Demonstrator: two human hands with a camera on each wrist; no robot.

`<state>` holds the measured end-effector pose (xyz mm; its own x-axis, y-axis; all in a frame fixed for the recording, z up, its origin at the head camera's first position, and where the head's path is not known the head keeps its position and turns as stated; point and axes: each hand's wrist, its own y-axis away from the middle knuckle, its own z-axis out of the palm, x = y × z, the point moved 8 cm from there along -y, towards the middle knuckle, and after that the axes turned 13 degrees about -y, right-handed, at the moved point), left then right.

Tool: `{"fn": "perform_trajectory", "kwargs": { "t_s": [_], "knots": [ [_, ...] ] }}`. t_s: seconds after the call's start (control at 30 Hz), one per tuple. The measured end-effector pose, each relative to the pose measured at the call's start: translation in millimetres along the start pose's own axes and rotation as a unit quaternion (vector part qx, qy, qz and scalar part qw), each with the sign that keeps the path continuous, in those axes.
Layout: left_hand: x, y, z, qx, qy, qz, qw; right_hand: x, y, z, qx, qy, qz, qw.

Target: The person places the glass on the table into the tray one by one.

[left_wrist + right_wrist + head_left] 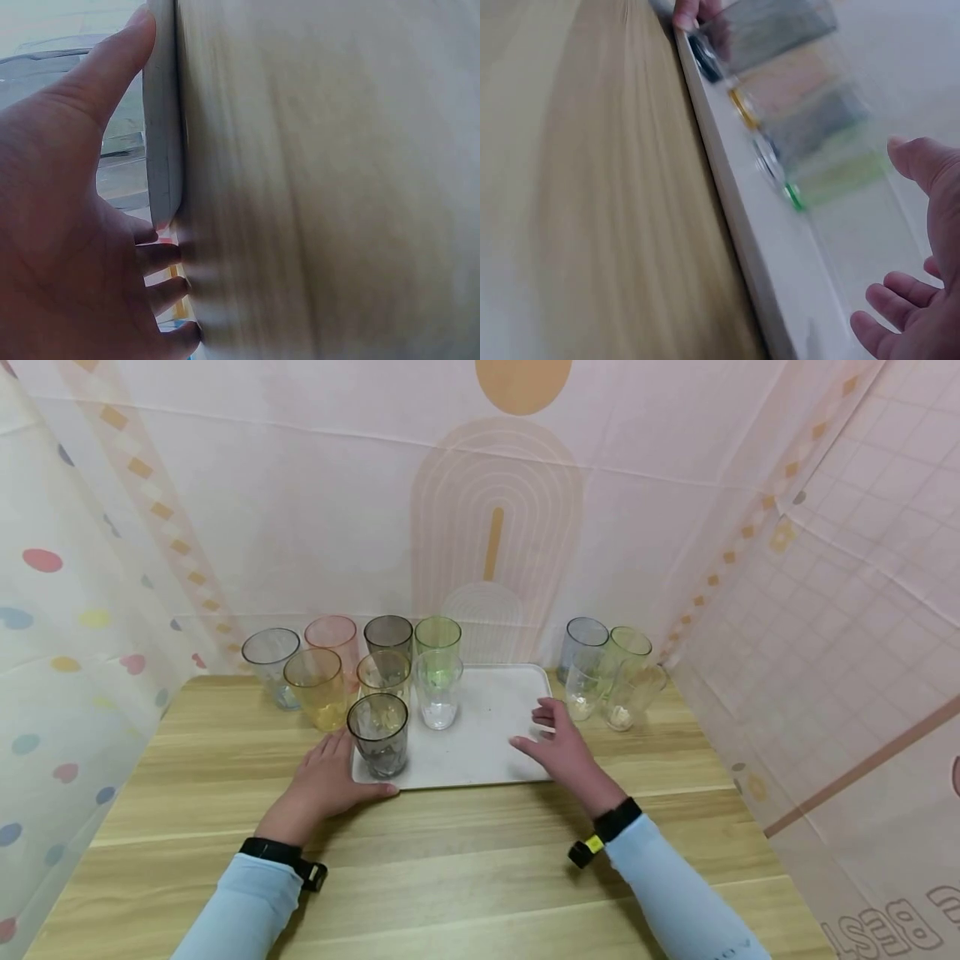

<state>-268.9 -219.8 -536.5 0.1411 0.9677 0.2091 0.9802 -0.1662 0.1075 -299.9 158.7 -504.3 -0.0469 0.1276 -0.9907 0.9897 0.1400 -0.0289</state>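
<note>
Left hand (324, 779) lies flat with its thumb along the white tray's (495, 727) near-left corner, while right hand (564, 752) hovers spread and empty over its right edge.

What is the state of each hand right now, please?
Left hand: open, thumb resting along the near edge of the white tray.
Right hand: open, fingers spread over the tray, holding nothing.

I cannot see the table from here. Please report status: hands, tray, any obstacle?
Left hand open, thumb on the white tray at its near left corner. Right hand open over the tray's right side. Grey cup stands on tray beside left hand.
</note>
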Motion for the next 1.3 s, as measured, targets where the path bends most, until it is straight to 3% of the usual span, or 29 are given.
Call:
{"fn": "perform_trajectory", "kwargs": {
  "t_s": [0.17, 0.27, 0.43, 0.53, 0.83, 1.1, 1.3],
  "knots": [
    [0.4, -0.1, -1.6, 0.001, -0.001, 0.000, 1.0000, 5.1, 30.7, -58.8, 0.051, -0.009, 0.005, 0.999],
    [1.0, 0.5, -3.9, 0.002, 0.002, 0.000, 1.0000, 4.8, 43.7, -98.2, 0.111, -0.011, -0.003, 0.994],
    [1.6, 2.2, -6.5, 0.006, 0.007, -0.001, 1.0000, 4.6, 55.0, -159.5, 0.241, 0.001, -0.015, 0.970],
    [0.8, 2.8, -5.8, 0.007, 0.007, 0.000, 1.0000, 10.3, 52.0, -181.7, 0.271, 0.010, -0.007, 0.962],
    [-4.7, 2.2, -1.6, 0.010, 0.000, -0.002, 0.9999, 35.5, 6.7, -185.3, 0.174, -0.011, 0.003, 0.985],
    [-2.1, 3.1, -0.1, 0.004, 0.005, -0.001, 1.0000, 39.7, -10.0, -186.5, 0.174, -0.030, -0.025, 0.984],
    [1.0, 1.9, -3.0, 0.007, 0.002, 0.001, 1.0000, 23.3, -9.4, -181.8, 0.173, -0.037, -0.018, 0.984]
  ]
}}
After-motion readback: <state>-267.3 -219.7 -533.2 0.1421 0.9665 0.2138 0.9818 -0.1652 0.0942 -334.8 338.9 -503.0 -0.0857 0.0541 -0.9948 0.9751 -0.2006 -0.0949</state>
